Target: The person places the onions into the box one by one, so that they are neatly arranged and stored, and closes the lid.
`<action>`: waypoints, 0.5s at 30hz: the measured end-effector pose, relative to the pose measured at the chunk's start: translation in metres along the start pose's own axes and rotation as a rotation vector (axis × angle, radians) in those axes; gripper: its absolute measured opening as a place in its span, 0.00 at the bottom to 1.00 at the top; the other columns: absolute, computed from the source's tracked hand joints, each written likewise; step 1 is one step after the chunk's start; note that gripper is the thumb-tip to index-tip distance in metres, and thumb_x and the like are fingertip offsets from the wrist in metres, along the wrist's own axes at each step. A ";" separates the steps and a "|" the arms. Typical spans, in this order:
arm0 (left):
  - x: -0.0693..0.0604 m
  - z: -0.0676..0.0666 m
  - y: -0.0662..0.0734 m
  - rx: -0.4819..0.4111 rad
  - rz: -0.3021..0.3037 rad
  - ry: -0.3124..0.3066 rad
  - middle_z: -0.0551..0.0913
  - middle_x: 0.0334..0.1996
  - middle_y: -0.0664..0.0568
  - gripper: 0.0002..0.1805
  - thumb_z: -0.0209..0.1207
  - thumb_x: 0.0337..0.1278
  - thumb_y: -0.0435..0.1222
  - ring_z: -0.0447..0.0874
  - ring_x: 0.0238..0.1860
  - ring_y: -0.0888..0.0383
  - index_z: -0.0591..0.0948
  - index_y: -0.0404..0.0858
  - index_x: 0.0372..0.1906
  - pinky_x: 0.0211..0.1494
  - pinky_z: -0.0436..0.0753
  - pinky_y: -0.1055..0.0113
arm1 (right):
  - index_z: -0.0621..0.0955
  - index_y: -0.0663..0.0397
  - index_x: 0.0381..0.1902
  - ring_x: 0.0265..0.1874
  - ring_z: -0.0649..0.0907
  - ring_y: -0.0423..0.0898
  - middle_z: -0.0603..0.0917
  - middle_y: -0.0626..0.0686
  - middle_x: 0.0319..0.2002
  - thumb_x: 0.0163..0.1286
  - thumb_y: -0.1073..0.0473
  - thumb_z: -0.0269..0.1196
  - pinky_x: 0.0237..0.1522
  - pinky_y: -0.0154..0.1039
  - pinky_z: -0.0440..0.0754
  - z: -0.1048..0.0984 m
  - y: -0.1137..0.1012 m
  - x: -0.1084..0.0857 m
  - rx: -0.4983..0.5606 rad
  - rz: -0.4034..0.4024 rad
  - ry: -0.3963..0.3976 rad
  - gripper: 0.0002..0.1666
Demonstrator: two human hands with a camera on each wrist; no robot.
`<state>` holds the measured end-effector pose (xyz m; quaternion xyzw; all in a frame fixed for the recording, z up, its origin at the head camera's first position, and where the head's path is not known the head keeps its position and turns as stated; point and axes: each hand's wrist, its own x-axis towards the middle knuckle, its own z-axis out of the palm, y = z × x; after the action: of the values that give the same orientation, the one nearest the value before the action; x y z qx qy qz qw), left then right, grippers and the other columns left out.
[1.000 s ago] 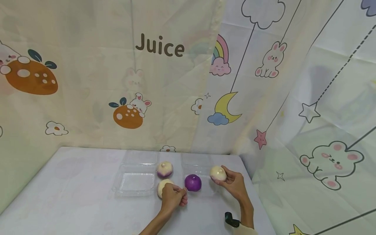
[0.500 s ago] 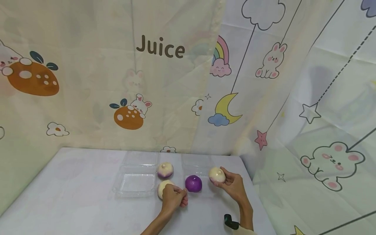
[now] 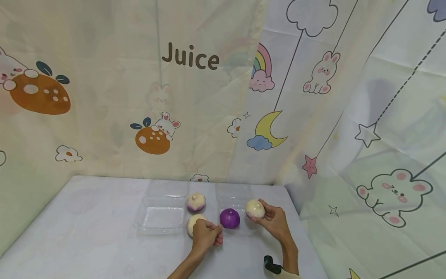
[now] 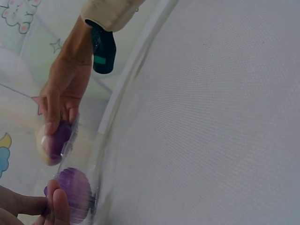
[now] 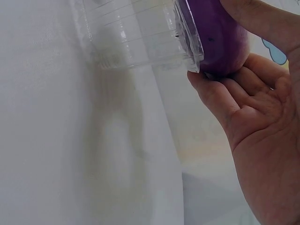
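My right hand grips a cream-and-purple turnip between thumb and fingers, over the right side of a clear plastic box. In the right wrist view this turnip shows its purple side, right by the box rim. A purple ball with a small nub, which looks like a turnip, sits in the left part of the box. My left hand has curled fingers at the box's near left corner and appears to pinch its rim. Part of another cream turnip shows behind that hand.
A second clear plastic box stands with its lid raised at the left. Between the boxes, toward the back, lies a cream-and-purple turnip. A white cloth covers the table. Printed curtains hang behind it and at the right.
My right hand has shifted slightly left with the turnip, closer to the purple one. The left hand has stayed at the box corner.
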<state>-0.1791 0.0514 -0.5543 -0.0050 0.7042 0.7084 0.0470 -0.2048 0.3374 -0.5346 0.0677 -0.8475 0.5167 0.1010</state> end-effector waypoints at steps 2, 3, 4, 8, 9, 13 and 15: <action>-0.001 0.000 0.001 -0.001 -0.004 -0.001 0.89 0.18 0.45 0.11 0.69 0.67 0.27 0.87 0.15 0.62 0.88 0.22 0.30 0.22 0.92 0.63 | 0.76 0.70 0.74 0.72 0.81 0.64 0.81 0.67 0.71 0.58 0.60 0.85 0.68 0.46 0.85 0.000 0.001 0.000 -0.004 -0.001 -0.001 0.50; -0.001 0.000 0.001 -0.001 -0.003 -0.001 0.89 0.18 0.45 0.11 0.69 0.67 0.27 0.87 0.15 0.63 0.88 0.21 0.30 0.22 0.92 0.64 | 0.76 0.70 0.74 0.72 0.81 0.64 0.81 0.67 0.71 0.58 0.60 0.85 0.68 0.46 0.85 0.000 0.001 -0.001 -0.004 -0.004 0.000 0.49; -0.001 0.000 0.001 -0.001 -0.002 -0.002 0.89 0.18 0.45 0.11 0.69 0.67 0.27 0.87 0.15 0.62 0.88 0.21 0.30 0.22 0.92 0.63 | 0.77 0.70 0.74 0.72 0.81 0.64 0.81 0.67 0.71 0.58 0.59 0.85 0.68 0.46 0.85 0.000 0.001 -0.001 -0.007 -0.006 0.001 0.49; -0.001 0.000 0.000 0.000 0.002 0.002 0.89 0.17 0.46 0.11 0.69 0.66 0.27 0.87 0.15 0.62 0.88 0.21 0.30 0.22 0.92 0.63 | 0.77 0.69 0.73 0.72 0.82 0.64 0.82 0.66 0.71 0.59 0.59 0.85 0.68 0.47 0.85 0.000 0.002 -0.001 -0.011 -0.020 0.002 0.48; 0.000 0.000 0.000 0.002 0.003 0.003 0.89 0.17 0.46 0.11 0.69 0.66 0.27 0.87 0.15 0.62 0.88 0.21 0.30 0.22 0.92 0.63 | 0.77 0.68 0.73 0.72 0.82 0.64 0.82 0.66 0.71 0.59 0.59 0.85 0.68 0.47 0.85 0.000 0.002 -0.001 -0.012 -0.022 0.002 0.48; 0.000 0.000 -0.001 0.005 0.006 0.000 0.89 0.17 0.46 0.11 0.69 0.67 0.27 0.87 0.15 0.62 0.88 0.21 0.30 0.22 0.92 0.62 | 0.78 0.68 0.73 0.72 0.82 0.63 0.83 0.65 0.70 0.59 0.58 0.85 0.68 0.48 0.85 0.001 0.003 -0.001 -0.021 -0.025 0.002 0.48; 0.000 0.000 -0.001 0.005 0.007 -0.004 0.89 0.18 0.46 0.11 0.69 0.67 0.27 0.87 0.15 0.62 0.88 0.22 0.30 0.22 0.92 0.62 | 0.78 0.68 0.73 0.72 0.82 0.63 0.82 0.65 0.71 0.59 0.57 0.85 0.69 0.48 0.85 0.002 0.002 -0.001 -0.023 -0.022 0.001 0.48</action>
<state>-0.1794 0.0514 -0.5550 -0.0009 0.7060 0.7068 0.0461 -0.2044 0.3368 -0.5377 0.0756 -0.8527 0.5056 0.1078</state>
